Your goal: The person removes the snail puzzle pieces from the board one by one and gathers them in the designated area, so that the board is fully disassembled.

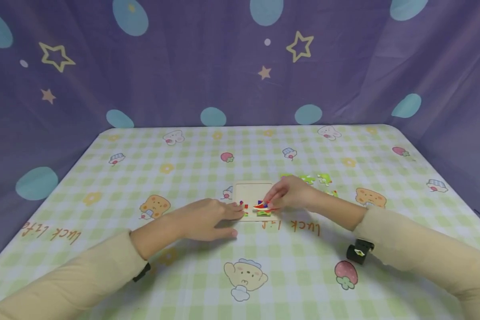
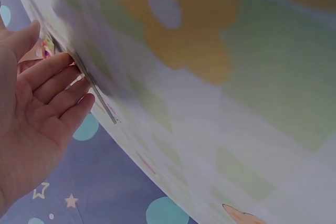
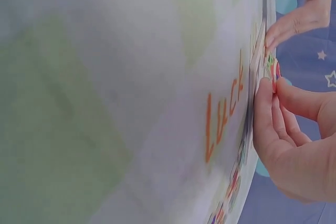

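Note:
A shallow pale puzzle board lies mid-table, mostly bare inside, with small colourful puzzle pieces along its near edge. My left hand reaches in from the left, fingers extended. Its fingertips rest on the board's near left part, by a red and green puzzle piece. In the left wrist view the palm shows, with nothing gripped. Between thumb and forefinger my right hand pinches a red, white and blue puzzle piece. That piece is tilted just above a green one; the right wrist view shows the pinched piece edge-on.
Several loose green puzzle pieces lie on the checked tablecloth beyond and beside the right hand, some partly hidden by it. A purple patterned curtain hangs behind the table's far edge. Each wrist carries a black camera.

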Tool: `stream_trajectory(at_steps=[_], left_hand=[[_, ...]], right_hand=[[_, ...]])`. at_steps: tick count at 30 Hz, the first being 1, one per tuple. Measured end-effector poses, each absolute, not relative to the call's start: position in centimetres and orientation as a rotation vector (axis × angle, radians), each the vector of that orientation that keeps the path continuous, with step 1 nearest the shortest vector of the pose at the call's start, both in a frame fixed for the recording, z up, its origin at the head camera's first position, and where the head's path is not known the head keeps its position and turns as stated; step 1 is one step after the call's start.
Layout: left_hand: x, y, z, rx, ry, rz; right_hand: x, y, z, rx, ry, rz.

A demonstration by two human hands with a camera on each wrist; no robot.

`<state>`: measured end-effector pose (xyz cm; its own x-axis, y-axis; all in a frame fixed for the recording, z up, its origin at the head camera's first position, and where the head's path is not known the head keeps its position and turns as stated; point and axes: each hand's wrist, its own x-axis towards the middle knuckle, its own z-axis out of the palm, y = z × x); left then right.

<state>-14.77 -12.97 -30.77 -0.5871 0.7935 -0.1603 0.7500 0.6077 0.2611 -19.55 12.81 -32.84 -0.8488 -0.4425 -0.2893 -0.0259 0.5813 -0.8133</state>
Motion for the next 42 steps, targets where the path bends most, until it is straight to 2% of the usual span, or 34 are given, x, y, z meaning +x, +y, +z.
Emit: stream_trajectory(at_steps=[30, 42], left_hand=[[-14.7, -14.5, -32.1, 1.421, 2.612, 0.182], [-14.8, -14.5, -32.1, 1.427, 2.615, 0.213]], right_hand=[[-19.5, 21.8, -30.5, -0.229, 2.301, -1.197], [-18.1, 22.9, -31.0, -0.174, 2.368, -1.043]])
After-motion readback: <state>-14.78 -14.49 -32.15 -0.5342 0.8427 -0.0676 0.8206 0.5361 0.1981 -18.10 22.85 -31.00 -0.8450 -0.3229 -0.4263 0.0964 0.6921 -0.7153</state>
